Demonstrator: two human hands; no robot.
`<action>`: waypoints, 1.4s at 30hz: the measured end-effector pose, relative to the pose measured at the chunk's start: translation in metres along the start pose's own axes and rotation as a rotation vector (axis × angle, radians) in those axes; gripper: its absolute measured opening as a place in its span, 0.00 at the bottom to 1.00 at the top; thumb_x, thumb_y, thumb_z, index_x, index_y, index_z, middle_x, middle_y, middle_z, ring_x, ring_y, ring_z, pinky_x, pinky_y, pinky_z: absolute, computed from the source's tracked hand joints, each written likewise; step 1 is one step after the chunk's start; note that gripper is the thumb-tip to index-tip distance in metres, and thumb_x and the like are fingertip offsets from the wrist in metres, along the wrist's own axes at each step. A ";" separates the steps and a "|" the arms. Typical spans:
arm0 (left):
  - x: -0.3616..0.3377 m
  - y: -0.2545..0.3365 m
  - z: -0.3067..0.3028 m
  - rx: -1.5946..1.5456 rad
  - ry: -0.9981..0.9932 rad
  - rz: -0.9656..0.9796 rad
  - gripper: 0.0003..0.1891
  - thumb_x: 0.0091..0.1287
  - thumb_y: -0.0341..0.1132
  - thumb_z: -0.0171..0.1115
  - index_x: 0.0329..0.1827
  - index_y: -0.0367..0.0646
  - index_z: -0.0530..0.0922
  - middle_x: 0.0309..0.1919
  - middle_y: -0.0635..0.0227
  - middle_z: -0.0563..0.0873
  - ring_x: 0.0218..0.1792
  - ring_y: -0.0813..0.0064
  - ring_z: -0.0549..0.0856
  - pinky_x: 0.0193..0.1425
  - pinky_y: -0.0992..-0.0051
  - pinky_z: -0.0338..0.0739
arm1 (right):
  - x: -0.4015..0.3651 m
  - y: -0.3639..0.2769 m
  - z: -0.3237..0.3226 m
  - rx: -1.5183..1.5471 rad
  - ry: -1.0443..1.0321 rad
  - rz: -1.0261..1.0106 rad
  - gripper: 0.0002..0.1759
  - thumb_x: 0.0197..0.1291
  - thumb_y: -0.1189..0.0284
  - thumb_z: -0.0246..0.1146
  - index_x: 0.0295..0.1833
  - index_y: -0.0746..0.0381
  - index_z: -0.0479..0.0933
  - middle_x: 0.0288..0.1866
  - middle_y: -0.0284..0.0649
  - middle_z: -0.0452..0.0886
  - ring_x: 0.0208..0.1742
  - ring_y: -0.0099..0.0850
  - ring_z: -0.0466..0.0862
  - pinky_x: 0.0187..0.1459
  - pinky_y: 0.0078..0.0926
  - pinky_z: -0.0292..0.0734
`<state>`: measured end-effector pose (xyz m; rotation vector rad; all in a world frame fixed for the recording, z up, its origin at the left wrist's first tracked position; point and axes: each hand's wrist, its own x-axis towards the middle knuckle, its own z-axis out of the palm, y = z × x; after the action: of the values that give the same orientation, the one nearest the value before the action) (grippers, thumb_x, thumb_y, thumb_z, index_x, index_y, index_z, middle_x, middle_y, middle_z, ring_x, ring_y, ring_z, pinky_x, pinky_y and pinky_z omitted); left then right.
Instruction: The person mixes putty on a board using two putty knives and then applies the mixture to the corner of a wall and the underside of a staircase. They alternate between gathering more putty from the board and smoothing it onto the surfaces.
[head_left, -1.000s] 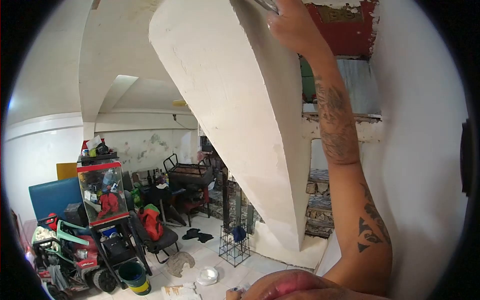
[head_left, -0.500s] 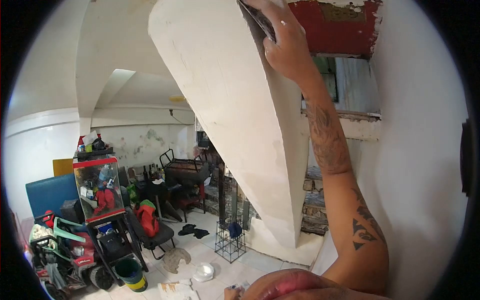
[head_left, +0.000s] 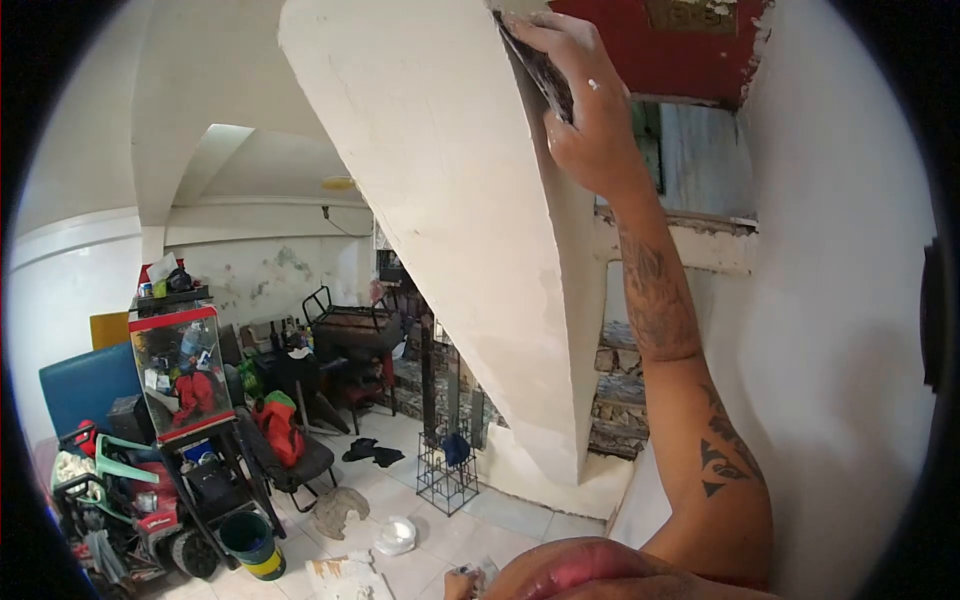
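Observation:
My right hand [head_left: 595, 110] is raised high and closed round a dark flat sheet [head_left: 538, 68] that looks like sandpaper. The sheet lies along the edge of the sloping white beam [head_left: 430, 180], against its narrow side face. White dust and a small white fleck show on the fingers and the back of the hand. Low in the view, only a small part of my left hand [head_left: 460, 583] appears beside my chin. Its fingers look curled at a pale greyish thing too small to make out.
At the lower left stand a glass tank [head_left: 182, 375] on a black stand, a dark bucket [head_left: 252, 545], and a chair [head_left: 290, 450] with a red bag. A wire rack [head_left: 447, 480] and a white bowl [head_left: 396, 536] are on the tiled floor. A white wall [head_left: 840, 300] rises close on my right.
My right hand has moved down along the beam's edge with the dark sheet still in it. The view has shifted slightly, and the room's things appear further left.

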<state>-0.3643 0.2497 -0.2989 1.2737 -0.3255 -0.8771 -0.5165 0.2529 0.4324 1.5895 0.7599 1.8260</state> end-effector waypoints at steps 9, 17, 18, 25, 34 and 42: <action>0.008 -0.017 0.001 0.019 -0.005 -0.005 0.27 0.58 0.33 0.54 0.61 0.31 0.67 0.18 0.70 0.75 0.13 0.80 0.69 0.11 0.78 0.62 | -0.053 0.006 -0.007 -0.038 -0.118 0.050 0.31 0.44 0.88 0.57 0.59 0.59 0.70 0.58 0.44 0.72 0.61 0.41 0.70 0.60 0.36 0.66; 0.015 -0.006 0.005 0.190 -0.038 0.112 0.15 0.59 0.35 0.55 0.45 0.33 0.77 0.18 0.68 0.75 0.14 0.78 0.71 0.13 0.76 0.64 | -0.014 0.039 -0.047 -0.057 0.013 0.004 0.37 0.41 0.89 0.60 0.60 0.51 0.69 0.54 0.43 0.71 0.55 0.45 0.72 0.56 0.38 0.68; 0.016 -0.007 0.008 0.181 -0.042 0.109 0.15 0.59 0.35 0.54 0.44 0.33 0.77 0.18 0.68 0.75 0.14 0.78 0.71 0.13 0.76 0.64 | 0.006 0.036 -0.051 -0.042 0.008 -0.006 0.32 0.45 0.88 0.55 0.60 0.57 0.68 0.56 0.47 0.70 0.58 0.45 0.70 0.59 0.38 0.65; 0.019 0.001 0.020 0.124 -0.073 0.073 0.11 0.58 0.35 0.53 0.37 0.35 0.77 0.17 0.67 0.75 0.14 0.77 0.72 0.13 0.75 0.65 | 0.081 0.044 -0.014 -0.022 -0.135 0.050 0.36 0.44 0.89 0.45 0.65 0.64 0.61 0.64 0.52 0.65 0.67 0.47 0.62 0.69 0.39 0.52; 0.003 -0.003 0.016 0.069 -0.087 0.047 0.09 0.57 0.34 0.52 0.30 0.38 0.77 0.17 0.66 0.76 0.14 0.75 0.73 0.13 0.73 0.67 | 0.047 0.012 -0.006 0.072 -0.129 -0.025 0.36 0.42 0.91 0.46 0.63 0.64 0.63 0.63 0.53 0.65 0.66 0.48 0.63 0.67 0.40 0.56; 0.009 -0.011 0.016 0.062 -0.091 0.035 0.14 0.57 0.34 0.50 0.41 0.34 0.77 0.18 0.65 0.76 0.13 0.74 0.74 0.12 0.73 0.68 | 0.000 0.002 -0.006 -0.027 -0.082 -0.064 0.37 0.38 0.93 0.45 0.59 0.61 0.68 0.58 0.44 0.69 0.61 0.42 0.69 0.63 0.33 0.64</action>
<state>-0.3730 0.2314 -0.3062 1.2831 -0.4492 -0.9027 -0.5225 0.2516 0.4336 1.5943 0.7367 1.7078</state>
